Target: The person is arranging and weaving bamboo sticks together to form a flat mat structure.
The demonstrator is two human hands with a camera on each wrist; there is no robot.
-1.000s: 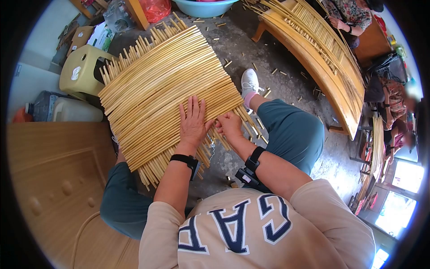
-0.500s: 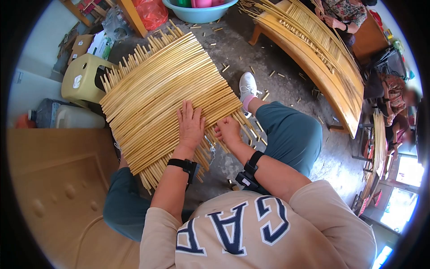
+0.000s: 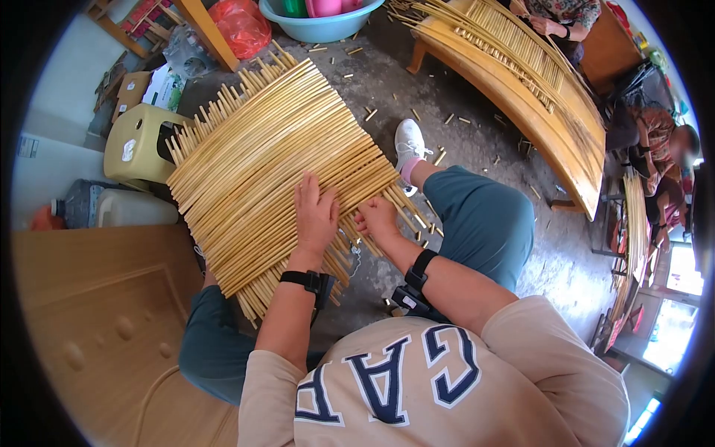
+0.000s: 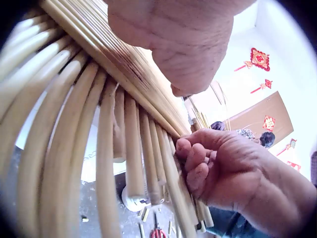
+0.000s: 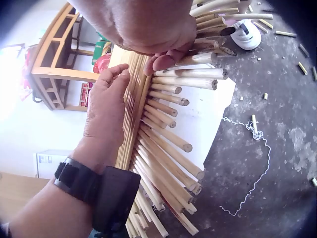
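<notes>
A mat of thin, straw-coloured sticks (image 3: 253, 164) lies over a crosswise layer of sticks whose ends jut out (image 3: 249, 302) along two sides. My left hand (image 3: 316, 220) rests on the mat near its close edge, fingers extended, also visible in the right wrist view (image 5: 106, 109). Just to its right, my right hand (image 3: 378, 220) has curled fingers and pinches a stick at that edge. The left wrist view shows this right hand (image 4: 233, 171) beside the jutting sticks (image 4: 133, 148); its fingertips partly hide the stick.
A long wooden bench (image 3: 514, 82) holding more sticks stands at upper right, with a person (image 3: 562, 26) beside it. A green-yellow stool (image 3: 134, 145) is left, a blue basin (image 3: 320, 28) at the top. Cut pieces and white string (image 5: 267, 158) lie on the floor.
The head view has shifted, bringing more of the basin into sight. My left hand's fingers lie closer together, a little farther from my right hand. My right hand stays at the mat's edge.
</notes>
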